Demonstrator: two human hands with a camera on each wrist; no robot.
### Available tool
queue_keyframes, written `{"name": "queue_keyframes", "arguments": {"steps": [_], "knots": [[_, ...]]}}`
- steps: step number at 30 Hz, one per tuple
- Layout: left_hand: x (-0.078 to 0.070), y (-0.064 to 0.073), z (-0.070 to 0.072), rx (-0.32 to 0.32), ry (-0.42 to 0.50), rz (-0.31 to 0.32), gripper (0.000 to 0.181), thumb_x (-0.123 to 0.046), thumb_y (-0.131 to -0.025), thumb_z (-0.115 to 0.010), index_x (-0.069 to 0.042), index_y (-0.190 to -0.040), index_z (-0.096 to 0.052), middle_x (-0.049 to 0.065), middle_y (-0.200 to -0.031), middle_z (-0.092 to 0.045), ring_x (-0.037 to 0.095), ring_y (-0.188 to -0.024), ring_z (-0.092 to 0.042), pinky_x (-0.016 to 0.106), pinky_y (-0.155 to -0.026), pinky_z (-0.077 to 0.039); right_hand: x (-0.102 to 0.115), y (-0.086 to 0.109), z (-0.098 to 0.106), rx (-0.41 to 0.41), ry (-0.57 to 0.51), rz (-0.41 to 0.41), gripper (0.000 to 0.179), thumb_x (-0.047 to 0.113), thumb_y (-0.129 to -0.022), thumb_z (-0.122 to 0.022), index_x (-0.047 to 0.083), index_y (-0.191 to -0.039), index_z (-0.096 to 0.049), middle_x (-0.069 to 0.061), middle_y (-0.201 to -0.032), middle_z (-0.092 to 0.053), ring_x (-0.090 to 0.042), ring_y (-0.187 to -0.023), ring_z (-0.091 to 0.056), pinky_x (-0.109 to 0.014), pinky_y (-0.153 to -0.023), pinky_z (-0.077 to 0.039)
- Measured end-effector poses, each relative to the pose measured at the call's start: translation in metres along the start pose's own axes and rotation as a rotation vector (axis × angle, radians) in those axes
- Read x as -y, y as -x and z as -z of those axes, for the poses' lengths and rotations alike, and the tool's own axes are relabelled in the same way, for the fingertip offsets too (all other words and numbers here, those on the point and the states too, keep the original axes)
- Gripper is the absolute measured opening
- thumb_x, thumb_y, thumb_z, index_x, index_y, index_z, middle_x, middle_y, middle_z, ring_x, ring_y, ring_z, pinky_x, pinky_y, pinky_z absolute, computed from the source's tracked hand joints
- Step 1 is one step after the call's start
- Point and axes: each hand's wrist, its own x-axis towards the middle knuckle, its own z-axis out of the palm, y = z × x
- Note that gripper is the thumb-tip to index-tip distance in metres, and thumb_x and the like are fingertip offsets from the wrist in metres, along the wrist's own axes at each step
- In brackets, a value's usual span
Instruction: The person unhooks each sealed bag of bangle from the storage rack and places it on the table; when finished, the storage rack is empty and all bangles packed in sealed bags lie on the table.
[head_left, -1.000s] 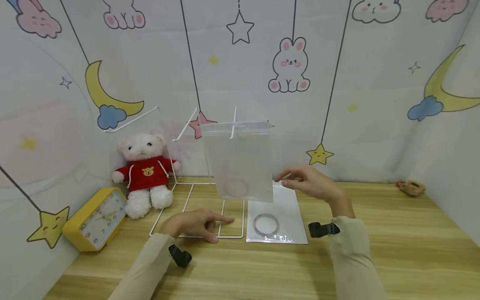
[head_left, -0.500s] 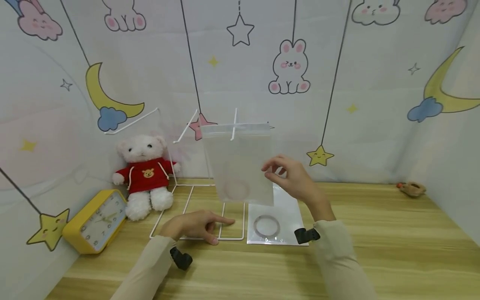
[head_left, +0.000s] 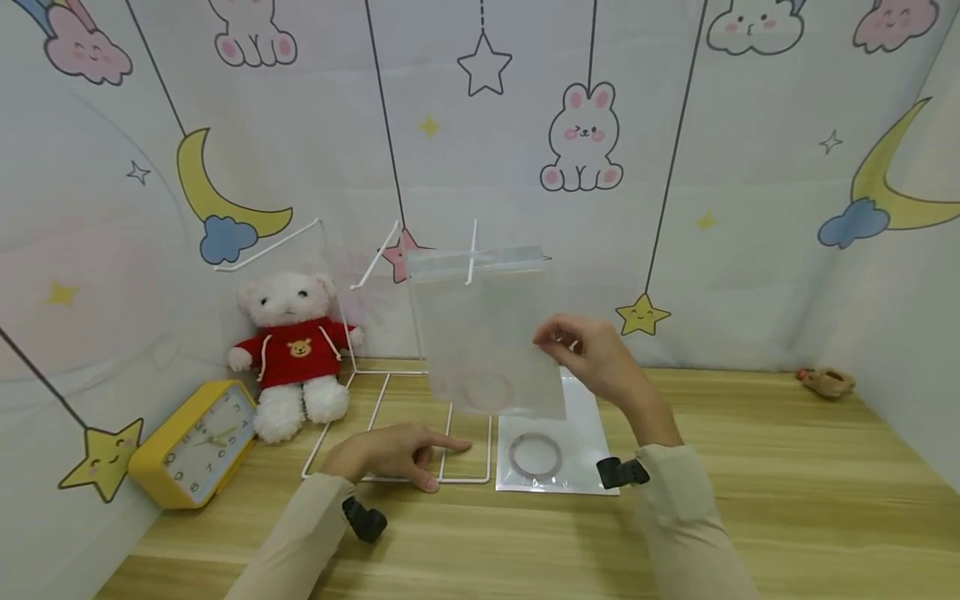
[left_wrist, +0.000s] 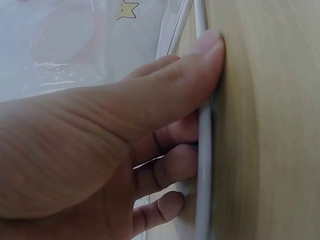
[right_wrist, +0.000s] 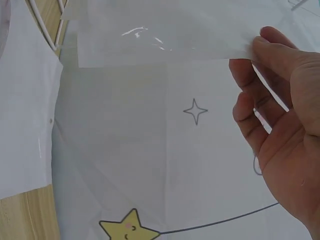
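A translucent zip bag [head_left: 487, 333] hangs from a hook of the white wire rack [head_left: 490, 450], a faint ring showing low on it. My right hand [head_left: 596, 354] pinches the bag's right side edge between thumb and index finger; the right wrist view shows the fingertips on the film [right_wrist: 165, 40], the other fingers curled below. Down at the rack's base, my left hand [head_left: 393, 450] holds the front bar. Its thumb lies across the bar [left_wrist: 204, 165] in the left wrist view, with the fingers on the other side; the index finger points right in the head view.
Beside the rack base lies a flat, shiny white packet [head_left: 588, 458] with a pinkish ring on it. A plush bear [head_left: 296, 350] in a red top and a yellow clock [head_left: 195, 446] stand left. A small brown ornament [head_left: 827, 383] sits far right.
My right hand has come left from over the packet and taken the bag's edge. The bag's lower part has swung to the right. My left hand stays at the rack base.
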Motion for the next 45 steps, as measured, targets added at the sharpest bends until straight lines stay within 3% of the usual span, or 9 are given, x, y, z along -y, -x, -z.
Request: {"name": "queue_keyframes", "arguments": {"steps": [5,12,30,38,45], "knots": [[0.001,-0.001,-0.001,-0.001,-0.014,-0.012,0.065,-0.019,-0.084,-0.08,-0.015,-0.145,-0.056,-0.006,-0.065,-0.051,0.003,-0.061,-0.045,0.023,-0.064,-0.04,0.004,0.001,0.007,-0.002,0.059,0.002,0.012,0.003,-0.094,-0.068,0.013,-0.099,-0.073,0.003,-0.096,-0.072,-0.012,-0.082,-0.063,-0.029,-0.069,-0.052],[0.001,-0.001,-0.002,-0.002,-0.029,-0.013,0.065,-0.02,-0.085,-0.079,-0.016,-0.145,-0.055,-0.006,-0.067,-0.053,0.003,-0.062,-0.047,0.023,-0.064,-0.041,0.007,0.004,0.017,-0.066,0.138,0.037,0.012,0.003,-0.093,-0.069,0.012,-0.098,-0.075,0.002,-0.094,-0.074,-0.011,-0.072,-0.061,-0.027,-0.064,-0.051],[0.0,0.0,0.001,0.0,-0.02,-0.001,0.065,-0.02,-0.085,-0.079,-0.016,-0.145,-0.055,-0.006,-0.066,-0.052,0.003,-0.062,-0.046,0.023,-0.063,-0.04,0.022,0.006,0.034,-0.137,0.116,0.133,0.014,-0.001,-0.091,-0.07,0.011,-0.096,-0.076,0.003,-0.093,-0.074,-0.009,-0.069,-0.061,-0.024,-0.062,-0.049],[-0.003,0.0,-0.001,-0.002,-0.016,0.013,0.064,-0.02,-0.085,-0.08,-0.017,-0.145,-0.056,-0.005,-0.067,-0.052,0.004,-0.062,-0.046,0.023,-0.063,-0.039,0.028,0.009,0.043,-0.126,0.073,0.19,0.017,-0.004,-0.088,-0.072,0.011,-0.096,-0.076,0.004,-0.091,-0.074,-0.009,-0.071,-0.063,-0.022,-0.061,-0.049],[-0.003,0.0,-0.001,-0.003,-0.01,0.02,0.064,-0.019,-0.085,-0.079,-0.017,-0.145,-0.056,-0.004,-0.068,-0.053,0.004,-0.063,-0.046,0.023,-0.063,-0.039,0.036,0.013,0.052,-0.095,0.072,0.183,0.018,-0.002,-0.089,-0.071,0.013,-0.097,-0.076,0.007,-0.092,-0.073,-0.007,-0.07,-0.062,-0.021,-0.062,-0.05]]}}
